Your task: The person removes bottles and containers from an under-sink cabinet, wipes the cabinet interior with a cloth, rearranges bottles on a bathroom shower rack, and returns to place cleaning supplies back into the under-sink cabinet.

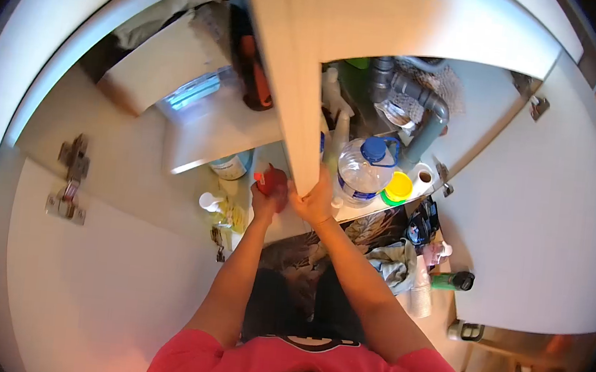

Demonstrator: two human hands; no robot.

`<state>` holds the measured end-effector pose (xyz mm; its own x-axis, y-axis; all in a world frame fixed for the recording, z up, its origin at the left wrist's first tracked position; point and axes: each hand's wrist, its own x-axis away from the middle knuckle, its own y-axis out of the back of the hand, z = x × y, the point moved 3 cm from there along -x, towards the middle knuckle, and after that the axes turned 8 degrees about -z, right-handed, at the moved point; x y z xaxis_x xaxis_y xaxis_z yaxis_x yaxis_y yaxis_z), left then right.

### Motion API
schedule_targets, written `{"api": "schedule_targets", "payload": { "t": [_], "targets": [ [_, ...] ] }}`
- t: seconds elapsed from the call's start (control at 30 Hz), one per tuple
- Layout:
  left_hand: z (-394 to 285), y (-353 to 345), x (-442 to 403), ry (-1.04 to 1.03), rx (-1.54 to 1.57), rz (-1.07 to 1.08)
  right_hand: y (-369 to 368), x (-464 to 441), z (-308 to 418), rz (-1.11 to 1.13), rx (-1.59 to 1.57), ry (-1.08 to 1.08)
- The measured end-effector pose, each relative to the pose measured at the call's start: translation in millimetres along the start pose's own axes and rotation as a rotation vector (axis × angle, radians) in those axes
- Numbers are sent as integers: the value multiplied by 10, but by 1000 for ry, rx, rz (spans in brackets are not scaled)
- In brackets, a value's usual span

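Note:
My left hand (263,204) is closed around a red bottle (276,184) inside the cabinet, left of its upright middle post (299,100). My right hand (315,203) is wrapped about the lower end of that post, its fingers curled toward the red bottle. Left of the red bottle stand a white-capped bottle of yellow liquid (222,211) and a bottle with a white label (229,168). To the right of my right hand is a large clear water bottle (362,172) with a blue cap and handle. Beside it sits a yellow-lidded tub (398,187).
Grey drain pipes (426,119) run down at the back right. Both cabinet doors, left (103,275) and right (540,209), stand wide. An inner shelf (224,129) holds a box (166,62). On the floor lie a cloth (396,266), stacked cups (420,291) and a green can (450,280).

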<state>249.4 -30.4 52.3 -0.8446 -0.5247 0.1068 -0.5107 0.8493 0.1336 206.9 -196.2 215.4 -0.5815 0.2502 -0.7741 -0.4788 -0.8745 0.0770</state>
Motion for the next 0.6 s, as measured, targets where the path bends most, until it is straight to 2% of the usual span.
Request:
{"api": "schedule_targets", "payload": {
  "t": [0.27, 0.33, 0.4, 0.57, 0.6],
  "targets": [
    [-423, -417, -749, -142, -46, 140, -16, 101, -73, -23, -85, 130],
    [-456, -365, -877, -152, -53, 169, 7, 101, -71, 47, -151, 46],
    [-531, -415, -949, -155, -54, 199, 48, 76, -19, -11, -153, 94],
    [-601, -282, -1015, -160, -79, 183, 90, 57, 17, 135, -57, 43],
    [-611, -288, -1017, -160, -79, 180, 93, 62, 12, 106, -66, 46]
  ]
}}
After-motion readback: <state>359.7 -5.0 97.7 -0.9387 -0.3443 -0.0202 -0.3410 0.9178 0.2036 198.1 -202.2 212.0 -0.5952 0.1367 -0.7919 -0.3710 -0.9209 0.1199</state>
